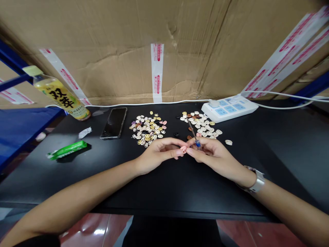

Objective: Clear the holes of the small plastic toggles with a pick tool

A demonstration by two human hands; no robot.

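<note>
My left hand [164, 151] is closed, pinching a small pink oval piece [183, 149] with holes between thumb and forefinger. Facing it, my right hand [209, 152] is closed too, and its thumb and finger meet the piece's right edge. A thin tool like a small screwdriver [197, 142], with a metal shaft and a blue handle part, is held in the right hand, shaft slanting up and away. Just beyond the left hand lies a pile of similar small pieces [149, 128], mostly cream and yellow. Past the right hand is a second group of oval pieces [205, 128], cream, brown and pink.
A white power strip [230, 108] with a cable stands at the back right of the black table [164, 192]. Leftward are a phone [113, 122], a green wrapper [68, 150], a crumpled white scrap [84, 132] and a drink bottle [61, 96]. A cardboard wall [115, 51] rises behind.
</note>
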